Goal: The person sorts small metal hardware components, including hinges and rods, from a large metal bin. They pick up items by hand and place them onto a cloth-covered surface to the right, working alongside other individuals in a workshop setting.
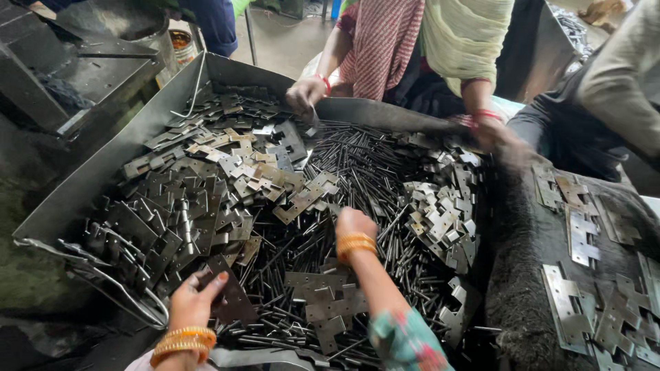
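A big metal tray [124, 148] holds heaps of grey hinge leaves [206, 185] and a mass of thin steel pins [371, 165]. My left hand [196, 297], with orange bangles at the wrist, grips a dark hinge leaf [230, 295] at the tray's near edge. My right hand [354, 223], also bangled, reaches into the pins at the tray's middle with its fingers curled down among them; what they hold is hidden. More hinge leaves [440, 216] lie piled to the right of it.
Across the tray another person in a striped top has one hand [306, 93] at the pins and one hand [491, 130] at the right rim. A dark cloth-covered surface [536, 247] at right carries several hinge leaves [584, 233]. A dark machine [89, 62] stands at top left.
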